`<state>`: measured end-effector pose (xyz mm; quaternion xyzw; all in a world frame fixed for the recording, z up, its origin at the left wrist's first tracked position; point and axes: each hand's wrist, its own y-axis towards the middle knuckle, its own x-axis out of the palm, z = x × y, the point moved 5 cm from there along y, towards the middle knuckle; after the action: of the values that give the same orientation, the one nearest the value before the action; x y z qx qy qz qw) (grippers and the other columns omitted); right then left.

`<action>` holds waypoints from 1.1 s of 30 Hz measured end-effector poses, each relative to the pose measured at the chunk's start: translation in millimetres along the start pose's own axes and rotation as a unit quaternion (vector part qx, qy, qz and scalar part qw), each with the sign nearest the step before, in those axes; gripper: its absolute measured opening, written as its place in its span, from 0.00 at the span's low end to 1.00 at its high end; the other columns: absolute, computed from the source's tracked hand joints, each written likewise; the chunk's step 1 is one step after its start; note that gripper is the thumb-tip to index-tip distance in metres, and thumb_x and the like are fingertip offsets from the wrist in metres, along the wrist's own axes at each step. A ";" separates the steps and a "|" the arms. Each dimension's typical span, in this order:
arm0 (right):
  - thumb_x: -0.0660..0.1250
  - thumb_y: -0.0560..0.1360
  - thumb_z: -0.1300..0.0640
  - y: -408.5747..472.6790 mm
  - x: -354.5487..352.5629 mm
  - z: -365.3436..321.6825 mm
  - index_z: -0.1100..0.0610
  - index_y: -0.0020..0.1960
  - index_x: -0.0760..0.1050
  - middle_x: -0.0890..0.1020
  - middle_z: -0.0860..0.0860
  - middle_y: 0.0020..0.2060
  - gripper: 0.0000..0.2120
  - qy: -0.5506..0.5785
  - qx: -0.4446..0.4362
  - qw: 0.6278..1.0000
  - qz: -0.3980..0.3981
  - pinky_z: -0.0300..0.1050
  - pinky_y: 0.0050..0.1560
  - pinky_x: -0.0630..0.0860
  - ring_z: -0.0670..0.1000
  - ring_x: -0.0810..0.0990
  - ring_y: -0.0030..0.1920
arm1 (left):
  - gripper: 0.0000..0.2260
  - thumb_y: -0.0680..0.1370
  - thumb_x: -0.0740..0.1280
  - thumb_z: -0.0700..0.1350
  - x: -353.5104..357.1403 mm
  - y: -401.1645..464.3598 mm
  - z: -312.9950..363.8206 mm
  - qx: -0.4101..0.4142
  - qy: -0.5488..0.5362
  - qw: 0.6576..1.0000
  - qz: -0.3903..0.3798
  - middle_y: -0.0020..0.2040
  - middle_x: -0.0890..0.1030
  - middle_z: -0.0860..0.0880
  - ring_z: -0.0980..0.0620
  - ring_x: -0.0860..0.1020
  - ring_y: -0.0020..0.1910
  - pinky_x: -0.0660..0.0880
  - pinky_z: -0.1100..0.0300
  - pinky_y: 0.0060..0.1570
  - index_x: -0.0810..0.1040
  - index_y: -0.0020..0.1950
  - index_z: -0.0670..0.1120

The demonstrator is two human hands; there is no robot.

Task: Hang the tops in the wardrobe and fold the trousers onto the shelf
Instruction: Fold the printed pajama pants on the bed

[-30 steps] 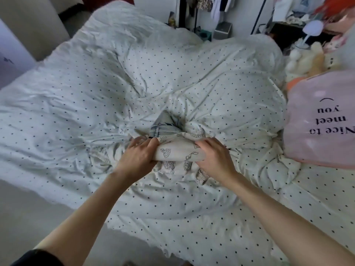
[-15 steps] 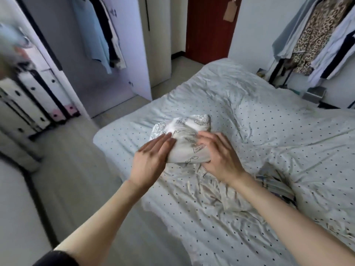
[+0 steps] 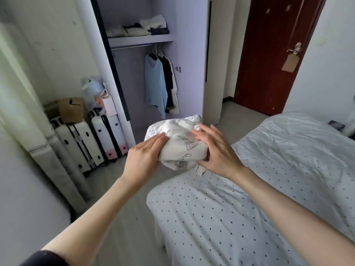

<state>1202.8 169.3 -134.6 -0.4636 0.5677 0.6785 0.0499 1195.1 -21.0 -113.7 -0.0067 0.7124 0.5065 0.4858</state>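
A folded white garment [image 3: 180, 139] printed with line drawings is held in the air between the bed and the open wardrobe [image 3: 134, 77]. My left hand [image 3: 144, 156] grips its left side, fingers on top. My right hand [image 3: 217, 152] grips the right side, fingers spread over the top and thumb underneath. In the wardrobe a shelf [image 3: 140, 38] carries several folded clothes [image 3: 138, 28]. Below the shelf, a light blue top [image 3: 154, 83] and darker tops hang from the rail.
The bed [image 3: 249, 198], covered in dotted white bedding, fills the lower right. White suitcases [image 3: 92, 143], a cardboard box [image 3: 70, 110] and a plastic bag [image 3: 92, 91] stand left of the wardrobe. A dark red door [image 3: 269, 54] is at the back right.
Both hands lifted the folded garment off the bed and carried it left. My view turned from the bed to face the open wardrobe.
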 end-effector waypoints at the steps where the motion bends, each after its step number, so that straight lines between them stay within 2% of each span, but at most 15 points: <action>1: 0.78 0.61 0.63 23.2 13.8 6.2 0.69 0.58 0.75 0.78 0.59 0.60 0.27 -0.010 -0.022 1.000 0.004 0.62 0.66 0.67 0.60 0.73 0.65 | 0.17 0.64 0.68 0.32 3.2 14.4 -22.5 0.009 0.011 1.000 0.002 0.55 0.82 0.47 0.48 0.83 0.49 0.78 0.60 0.35 0.81 0.52 0.40; 5: 0.71 0.66 0.72 118.4 62.9 35.7 0.70 0.49 0.78 0.82 0.59 0.53 0.12 -0.027 -0.067 0.997 0.025 0.61 0.57 0.76 0.59 0.81 0.56 | 0.15 0.66 0.64 0.36 8.5 62.3 -116.9 0.036 0.063 0.997 0.014 0.53 0.83 0.45 0.46 0.83 0.49 0.80 0.56 0.37 0.81 0.52 0.39; 7: 0.71 0.65 0.73 167.9 98.3 47.2 0.69 0.50 0.79 0.84 0.58 0.48 0.13 -0.021 -0.058 0.998 0.017 0.59 0.48 0.80 0.58 0.83 0.52 | 0.17 0.63 0.72 0.32 14.3 77.0 -178.6 0.023 0.077 0.997 0.017 0.53 0.83 0.45 0.46 0.83 0.48 0.79 0.57 0.34 0.81 0.52 0.39; 9: 0.72 0.65 0.71 207.6 134.9 50.6 0.68 0.54 0.78 0.83 0.57 0.53 0.18 -0.017 -0.047 0.999 -0.012 0.57 0.43 0.82 0.57 0.82 0.53 | 0.22 0.58 0.76 0.31 23.7 88.2 -233.8 -0.007 0.078 0.997 0.012 0.51 0.84 0.47 0.48 0.84 0.43 0.75 0.61 0.26 0.81 0.51 0.40; 11: 0.73 0.66 0.66 238.4 169.8 56.3 0.65 0.61 0.73 0.77 0.55 0.63 0.24 0.001 -0.013 0.999 -0.048 0.52 0.51 0.80 0.55 0.78 0.60 | 0.24 0.56 0.77 0.32 36.2 101.7 -276.2 -0.022 0.083 0.996 -0.002 0.47 0.84 0.48 0.49 0.83 0.37 0.70 0.63 0.21 0.81 0.50 0.41; 14: 0.75 0.67 0.52 282.9 240.5 65.7 0.60 0.71 0.62 0.62 0.47 0.73 0.38 0.035 0.037 0.995 -0.085 0.46 0.71 0.61 0.46 0.63 0.71 | 0.22 0.56 0.76 0.32 68.3 118.1 -360.3 -0.014 0.103 0.994 -0.020 0.42 0.83 0.48 0.48 0.81 0.32 0.67 0.63 0.18 0.81 0.48 0.41; 17: 0.73 0.64 0.37 321.6 290.3 65.3 0.57 0.77 0.49 0.52 0.47 0.75 0.53 -0.035 0.043 0.994 -0.098 0.45 0.75 0.44 0.45 0.51 0.75 | 0.18 0.59 0.74 0.31 98.9 132.4 -419.3 0.001 0.084 0.996 -0.041 0.39 0.83 0.48 0.47 0.81 0.31 0.69 0.61 0.16 0.80 0.47 0.41; 19: 0.72 0.63 0.35 347.9 319.0 60.9 0.59 0.76 0.48 0.54 0.50 0.76 0.55 -0.098 0.028 0.989 -0.103 0.48 0.75 0.42 0.48 0.50 0.76 | 0.18 0.58 0.73 0.31 114.1 145.4 -440.9 0.022 0.079 0.996 -0.038 0.37 0.82 0.48 0.48 0.80 0.30 0.68 0.62 0.16 0.81 0.46 0.41; 21: 0.73 0.63 0.37 374.7 347.1 69.0 0.61 0.76 0.53 0.59 0.53 0.75 0.53 -0.131 0.040 0.984 -0.111 0.50 0.75 0.47 0.51 0.55 0.75 | 0.19 0.56 0.72 0.30 127.8 165.6 -459.5 0.049 0.068 0.996 -0.021 0.37 0.81 0.49 0.50 0.79 0.29 0.66 0.64 0.17 0.81 0.45 0.42; 23: 0.78 0.61 0.44 402.3 365.3 93.7 0.62 0.72 0.63 0.70 0.56 0.69 0.47 -0.148 0.069 0.985 -0.065 0.53 0.70 0.63 0.55 0.68 0.70 | 0.19 0.55 0.71 0.30 150.3 192.0 -482.1 0.073 0.055 0.996 0.001 0.38 0.82 0.50 0.51 0.80 0.30 0.64 0.65 0.18 0.81 0.45 0.42; 25: 0.83 0.54 0.55 414.8 363.3 111.6 0.63 0.62 0.75 0.81 0.57 0.57 0.39 -0.155 0.088 0.984 -0.017 0.50 0.48 0.79 0.56 0.81 0.55 | 0.18 0.57 0.71 0.30 159.6 211.6 -487.3 0.083 0.049 0.995 0.023 0.39 0.82 0.50 0.51 0.80 0.31 0.64 0.65 0.19 0.81 0.45 0.41; 26: 0.82 0.51 0.62 425.5 370.0 131.2 0.63 0.57 0.78 0.83 0.57 0.50 0.35 -0.161 0.097 0.982 -0.002 0.47 0.37 0.80 0.56 0.83 0.48 | 0.18 0.58 0.71 0.30 177.0 226.2 -498.7 0.087 0.045 0.995 0.029 0.38 0.82 0.49 0.51 0.80 0.31 0.64 0.65 0.19 0.81 0.46 0.41; 27: 0.79 0.48 0.68 437.9 377.2 154.4 0.63 0.52 0.79 0.84 0.56 0.45 0.32 -0.172 0.094 0.980 0.023 0.44 0.32 0.78 0.55 0.84 0.43 | 0.17 0.58 0.72 0.30 197.0 243.2 -509.0 0.083 0.046 0.994 0.051 0.37 0.81 0.50 0.51 0.79 0.30 0.64 0.65 0.20 0.81 0.45 0.42; 29: 0.76 0.46 0.72 460.7 379.2 187.1 0.64 0.48 0.80 0.84 0.55 0.40 0.29 -0.190 0.093 0.977 0.015 0.42 0.30 0.76 0.55 0.84 0.39 | 0.17 0.57 0.72 0.30 217.8 274.1 -517.0 0.074 0.052 0.994 0.059 0.34 0.80 0.50 0.51 0.78 0.28 0.64 0.65 0.20 0.81 0.44 0.42; 33: 0.75 0.47 0.72 505.0 393.1 278.0 0.63 0.46 0.81 0.84 0.54 0.39 0.27 -0.247 0.083 0.965 0.041 0.40 0.29 0.76 0.54 0.83 0.38 | 0.18 0.56 0.72 0.30 280.8 355.9 -537.9 0.098 0.071 0.988 0.099 0.34 0.79 0.51 0.51 0.77 0.29 0.69 0.63 0.24 0.81 0.42 0.43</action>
<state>521.5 39.1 -59.2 -0.2525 0.6105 0.7239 0.1989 499.7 -103.9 -47.4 0.0760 0.7881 0.4784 0.3798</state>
